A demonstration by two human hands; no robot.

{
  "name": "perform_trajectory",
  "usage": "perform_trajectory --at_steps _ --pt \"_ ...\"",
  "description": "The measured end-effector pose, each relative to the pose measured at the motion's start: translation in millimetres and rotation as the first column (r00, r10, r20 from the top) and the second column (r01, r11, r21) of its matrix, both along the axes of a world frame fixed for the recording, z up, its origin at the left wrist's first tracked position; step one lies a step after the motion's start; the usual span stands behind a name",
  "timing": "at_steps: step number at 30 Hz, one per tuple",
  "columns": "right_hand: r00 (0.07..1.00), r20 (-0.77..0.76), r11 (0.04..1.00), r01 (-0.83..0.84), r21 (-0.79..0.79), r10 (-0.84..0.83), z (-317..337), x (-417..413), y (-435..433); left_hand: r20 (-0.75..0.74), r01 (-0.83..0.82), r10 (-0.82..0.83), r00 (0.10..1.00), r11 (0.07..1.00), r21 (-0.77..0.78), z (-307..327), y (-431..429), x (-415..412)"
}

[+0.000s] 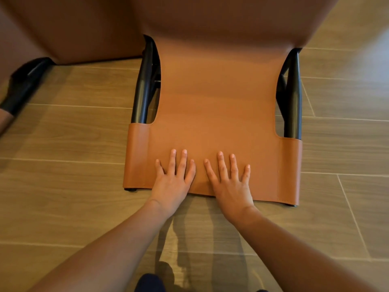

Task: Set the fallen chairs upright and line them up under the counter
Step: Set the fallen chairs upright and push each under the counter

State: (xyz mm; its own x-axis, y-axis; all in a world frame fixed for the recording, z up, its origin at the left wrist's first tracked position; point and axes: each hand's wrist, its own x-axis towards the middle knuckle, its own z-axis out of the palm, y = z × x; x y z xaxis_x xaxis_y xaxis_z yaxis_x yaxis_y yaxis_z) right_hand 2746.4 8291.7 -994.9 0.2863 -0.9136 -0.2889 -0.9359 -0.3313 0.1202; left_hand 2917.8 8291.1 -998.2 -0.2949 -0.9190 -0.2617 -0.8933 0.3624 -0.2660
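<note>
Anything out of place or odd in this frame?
Yes: the tan chair appears to lie on its back, backrest against the floor, not upright. The left hand and right hand rest flat on it. No damage shows.

chairs: 2, tan leather, centre chair (212,114) and left chair (73,28), the latter partly cut off
hands: 2, left hand (172,186), right hand (232,188)
black frame tubes (145,81): 3 seen, 2 on centre chair, 1 on left chair
</note>
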Motion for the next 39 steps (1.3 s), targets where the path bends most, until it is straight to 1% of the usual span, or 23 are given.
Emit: perform_trajectory --at_steps 3,7,10,13,18,25,28,32,37,39 --pt "0.999 -0.042 0.999 -0.031 0.033 0.032 4.1 -2.9 1.8 0.005 0.012 -0.012 1.0 1.0 0.005 0.5 0.4 4.8" --pt "0.995 -0.079 0.994 -0.059 0.09 0.066 16.7 -2.5 -2.0 0.02 0.016 -0.017 1.0 0.997 0.071 11.5 -1.0 6.6" --pt "0.993 -0.094 0.987 -0.053 0.149 0.068 32.5 -5.0 -0.9 0.005 0.01 -0.011 1.0 0.993 0.114 26.7 1.3 4.9" --pt "0.992 -0.107 0.983 -0.051 0.175 0.07 54.6 -9.5 -1.7 -0.016 0.022 -0.02 1.0 0.991 0.131 45.3 2.1 2.4" --pt "0.994 -0.093 0.969 -0.034 0.247 0.058 101.5 -16.4 -1.1 -0.048 -0.012 0.022 0.999 0.981 0.196 88.0 3.4 -3.6" --pt "0.995 -0.093 0.926 -0.008 0.379 0.046 193.3 -19.1 3.4 -0.064 -0.011 0.035 0.997 0.941 0.338 176.9 8.0 -6.2" --pt "0.996 -0.078 0.902 -0.001 0.433 0.039 235.7 -20.7 7.0 -0.064 -0.037 0.069 0.996 0.914 0.405 218.7 11.2 -8.7" --pt "0.995 -0.096 0.887 0.014 0.461 0.034 304.4 -21.7 11.4 -0.045 -0.063 0.093 0.995 0.893 0.445 287.5 16.0 -15.7" --pt "0.997 -0.072 0.846 0.026 0.532 0.015 393.8 -23.1 -0.9 -0.076 -0.04 0.091 0.993 0.86 0.509 380.1 5.8 -13.4" --pt "0.998 -0.064 0.836 0.032 0.548 0.004 428.5 -22.4 -8.0 -0.079 -0.025 0.076 0.994 0.86 0.51 415.4 0.6 -13.7"
